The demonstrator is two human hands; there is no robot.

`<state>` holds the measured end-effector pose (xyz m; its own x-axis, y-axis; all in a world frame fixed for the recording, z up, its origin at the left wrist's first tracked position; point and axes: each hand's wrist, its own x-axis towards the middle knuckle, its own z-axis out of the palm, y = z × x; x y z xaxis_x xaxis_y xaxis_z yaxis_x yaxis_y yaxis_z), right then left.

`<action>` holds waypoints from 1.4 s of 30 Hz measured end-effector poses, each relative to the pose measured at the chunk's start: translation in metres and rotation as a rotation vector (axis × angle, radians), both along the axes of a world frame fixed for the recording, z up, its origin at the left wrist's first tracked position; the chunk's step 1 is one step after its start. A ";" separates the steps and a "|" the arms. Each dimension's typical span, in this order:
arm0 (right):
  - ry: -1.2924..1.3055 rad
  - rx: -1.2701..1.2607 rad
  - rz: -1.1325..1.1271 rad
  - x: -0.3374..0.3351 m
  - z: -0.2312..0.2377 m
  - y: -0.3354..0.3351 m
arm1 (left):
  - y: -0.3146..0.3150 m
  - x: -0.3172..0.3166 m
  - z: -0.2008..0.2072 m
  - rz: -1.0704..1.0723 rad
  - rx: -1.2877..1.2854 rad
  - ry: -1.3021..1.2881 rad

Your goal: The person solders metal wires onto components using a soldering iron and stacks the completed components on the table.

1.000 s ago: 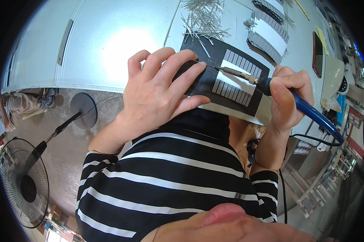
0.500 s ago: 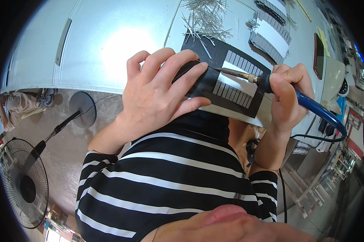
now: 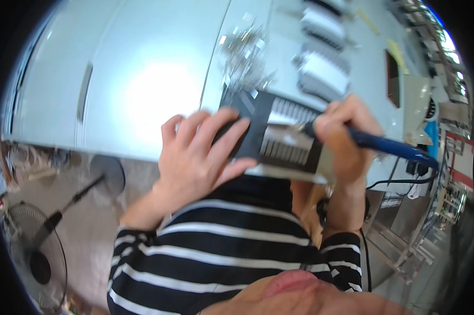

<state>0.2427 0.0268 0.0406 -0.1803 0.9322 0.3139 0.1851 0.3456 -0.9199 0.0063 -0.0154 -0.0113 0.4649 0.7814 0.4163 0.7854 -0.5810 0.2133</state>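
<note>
My right hand (image 3: 347, 142), smeared by motion, grips a soldering iron (image 3: 309, 129) with a dark blue handle and a thick blue cable. The iron's metal tip points left over a black board (image 3: 255, 134), which carries two rows of grey strips with a white band (image 3: 286, 135) between them. On the left end of that board my left hand (image 3: 197, 155) rests with its fingers spread. Beneath its fingers a black piece (image 3: 224, 134) partly shows; the rest of it is hidden.
Beyond the board lies a loose pile of thin metal pieces (image 3: 242, 60). Bundles of strips with white bands (image 3: 323, 71) stand farther right, near a dark phone (image 3: 392, 79) and yellow paper (image 3: 398, 55). A black fan (image 3: 37, 265) stands on the floor at left.
The view has shifted, so the table and both hands appear lower. The iron has moved slightly left over the white band, its tip no longer beside my left fingers.
</note>
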 end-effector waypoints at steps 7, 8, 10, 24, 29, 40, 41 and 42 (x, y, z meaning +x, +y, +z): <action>-0.121 -0.025 -0.067 -0.001 0.000 -0.009 | -0.003 -0.001 -0.001 -0.038 0.005 -0.047; -0.096 -0.052 -0.073 -0.001 -0.001 -0.010 | -0.004 -0.001 -0.001 -0.037 0.006 -0.046; -0.046 -0.090 -0.065 0.001 -0.004 -0.010 | -0.003 -0.002 -0.004 -0.039 0.034 -0.052; 0.177 -0.009 -0.128 0.009 -0.012 -0.011 | -0.002 -0.003 -0.007 -0.039 0.057 -0.089; 0.315 0.006 -0.152 0.025 -0.019 -0.021 | -0.001 -0.002 -0.007 -0.035 0.058 -0.106; 0.525 0.231 -0.373 0.072 -0.049 -0.049 | -0.002 -0.007 -0.003 -0.148 0.125 -0.399; 0.529 0.237 -0.375 0.075 -0.055 -0.052 | -0.005 -0.008 0.000 -0.169 0.141 -0.408; 0.552 0.219 -0.404 0.077 -0.060 -0.055 | -0.010 -0.005 0.008 -0.185 0.166 -0.418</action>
